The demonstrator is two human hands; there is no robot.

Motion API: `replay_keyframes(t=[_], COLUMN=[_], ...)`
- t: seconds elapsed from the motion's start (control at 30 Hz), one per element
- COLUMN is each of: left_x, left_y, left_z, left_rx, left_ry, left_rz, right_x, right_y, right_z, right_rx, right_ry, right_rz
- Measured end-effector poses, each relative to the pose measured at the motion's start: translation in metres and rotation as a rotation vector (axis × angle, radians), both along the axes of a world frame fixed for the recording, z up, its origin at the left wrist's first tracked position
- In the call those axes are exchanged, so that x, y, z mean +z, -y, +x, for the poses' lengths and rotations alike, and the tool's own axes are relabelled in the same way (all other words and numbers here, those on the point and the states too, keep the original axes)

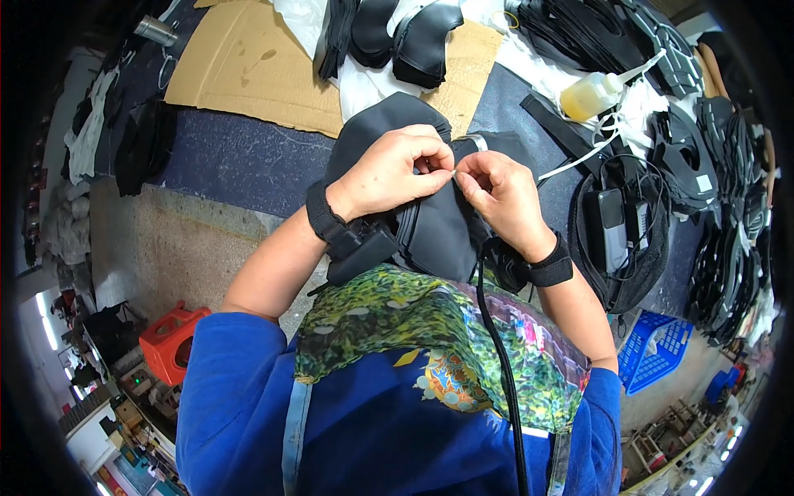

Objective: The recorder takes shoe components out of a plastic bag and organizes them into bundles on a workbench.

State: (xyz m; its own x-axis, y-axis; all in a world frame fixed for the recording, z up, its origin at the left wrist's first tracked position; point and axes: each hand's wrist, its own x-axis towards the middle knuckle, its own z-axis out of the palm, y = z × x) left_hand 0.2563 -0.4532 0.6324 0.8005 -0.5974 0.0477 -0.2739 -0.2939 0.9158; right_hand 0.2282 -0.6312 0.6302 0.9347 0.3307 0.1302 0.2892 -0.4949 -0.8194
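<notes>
My left hand (395, 171) and my right hand (504, 198) meet above a stack of smooth black cut pieces (438, 231) at the table's near edge. Thumb and forefinger are pinched together on both hands, fingertips almost touching. Something tiny and pale shows between them, too small to name. Black straps circle both wrists. Under the left wrist, a dark box-shaped device (364, 255) hangs by the strap. A small whitish strip (478, 142) lies on the black material just beyond the right fingers.
Brown cardboard (248, 74) covers the far table, with more black pieces (426, 45) on it. To the right are a bottle of yellow liquid (589, 97), white cable and a round black pouch (616, 273) holding devices. A red stool (172, 341) and blue basket (657, 351) stand below.
</notes>
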Motion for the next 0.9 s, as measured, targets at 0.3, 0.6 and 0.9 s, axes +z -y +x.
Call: replay_keyframes(t=[0.3, 0.6, 0.9], left_x=[0.002, -0.005, -0.004], left_y=[0.007, 0.008, 0.004], left_z=[-0.003, -0.005, -0.002], left_rx=[0.051, 0.067, -0.012], left_ry=[0.268, 0.167, 0.057], left_rz=[0.075, -0.001, -0.022], right_x=[-0.006, 0.002, -0.005], right_y=[0.004, 0.005, 0.003], right_z=[-0.002, 0.007, 0.003], right_rx=[0.000, 0.113, 0.116], right_ry=[-0.043, -0.049, -0.001], right_rz=[0.108, 0.060, 0.027])
